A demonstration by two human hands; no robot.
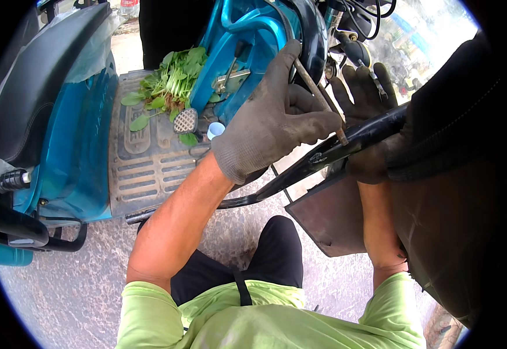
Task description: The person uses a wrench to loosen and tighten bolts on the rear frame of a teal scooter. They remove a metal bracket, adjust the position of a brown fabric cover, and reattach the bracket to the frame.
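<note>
My left hand, in a grey-brown work glove, grips a thin rusty metal rod that slants down to the right. The rod's lower end, which looks threaded, meets or overlaps a black bent tube of the vehicle's frame. On the far side of that tube is my right hand, also gloved, its fingers stretched up and apart. A small silvery metal piece lies across those fingers; whether it rests on them or belongs to the vehicle I cannot tell.
The blue three-wheeler has a dark seat and a ribbed footboard. Leafy greens lie there near a pedal and a small white cup. A brown flap hangs below the tube; dark fabric covers the right.
</note>
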